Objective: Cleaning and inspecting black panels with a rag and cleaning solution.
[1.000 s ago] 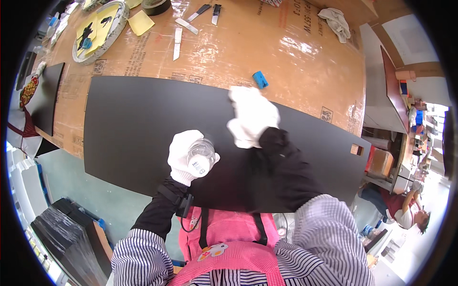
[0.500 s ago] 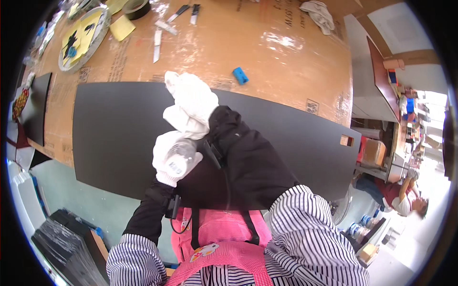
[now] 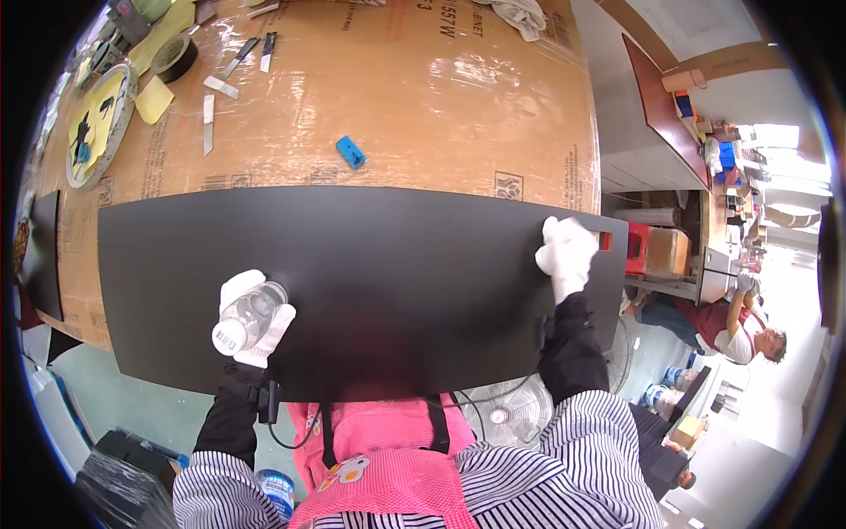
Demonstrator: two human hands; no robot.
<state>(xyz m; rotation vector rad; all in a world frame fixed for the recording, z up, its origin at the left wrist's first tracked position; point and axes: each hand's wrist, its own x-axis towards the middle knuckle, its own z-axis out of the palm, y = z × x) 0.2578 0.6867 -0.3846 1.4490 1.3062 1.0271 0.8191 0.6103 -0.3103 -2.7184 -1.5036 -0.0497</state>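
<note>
A large dark grey panel [image 3: 397,273] lies across the near side of the wrapped worktable. My left hand [image 3: 275,339], in a white glove, is wrapped round a clear plastic bottle [image 3: 253,313] over the panel's left part. The bottle is tilted, its white end toward me. On the panel's right part, beside a small rectangular cutout [image 3: 605,241], rests my white-gloved right hand [image 3: 568,256]. Its fingers are bunched and slightly blurred; whether white cloth lies in them is hard to make out. A small blue block [image 3: 350,152] sits beyond the panel's far edge.
Farther back left lie cutter knives [image 3: 268,51], a white strip [image 3: 209,123], a tape roll [image 3: 174,58] and an oval tray [image 3: 130,97]. A crumpled white cloth [image 3: 520,18] lies at the far edge. A floor fan [image 3: 502,414] stands near me; another person [image 3: 731,326] is at right.
My right hand has swept from beside the left hand to the panel's right end. My left hand, with the bottle, has moved left. The view has shifted.
</note>
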